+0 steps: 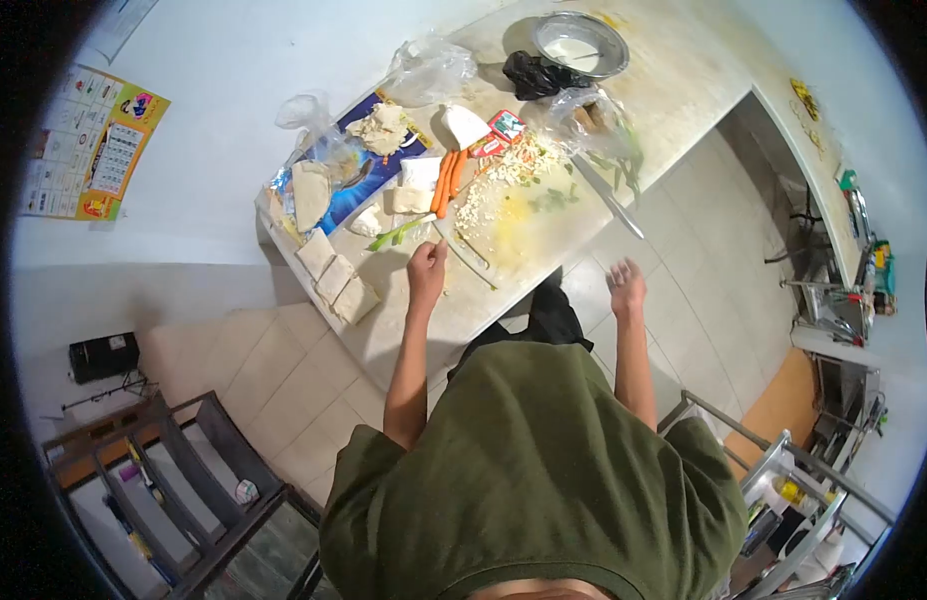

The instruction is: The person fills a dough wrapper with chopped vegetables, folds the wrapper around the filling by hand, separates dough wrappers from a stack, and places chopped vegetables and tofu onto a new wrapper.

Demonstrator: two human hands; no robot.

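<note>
1. Counter point(403, 330): biggest item, ran from near left to far right, with food spread over it.
2. Blue sheet point(351, 197): far left, partly under a pale dough lump point(379, 129) and a clear bag point(335, 155). Flat dough slab point(310, 196) lay at its left side; cut dough pieces point(335, 279) sat at the near left corner.
3. Metal bowl point(580, 45): far right, upright, white stuff point(571, 52) inside, looked runny. Black bag point(539, 76) just beside it, contents hidden. Second clear bag point(589, 112) nearer, something brownish inside, can't name it.
4. Knife point(609, 198): right side, lying flat, handle end out past the counter edge. Picking it up would call for a reach forward by the right hand, clear of the blade.
5. Chopped food point(508, 180): mid counter, loose pile of white, orange and green bits. Orange sticks point(449, 184) uncut, left of it.
6. Left hand point(426, 272): over the near counter, fingers curled in; can't tell if they pinched anything. Nearest things were a thin green stalk point(471, 259) and a green onion point(401, 233).
7. Right hand point(626, 287): off the counter, above the floor, fingers loosely open, nothing seen in it.
8. Step: looked like a pause amid cut food, no cutting under way.
9. Red packet point(505, 126): far middle, just beyond the pile.
</note>
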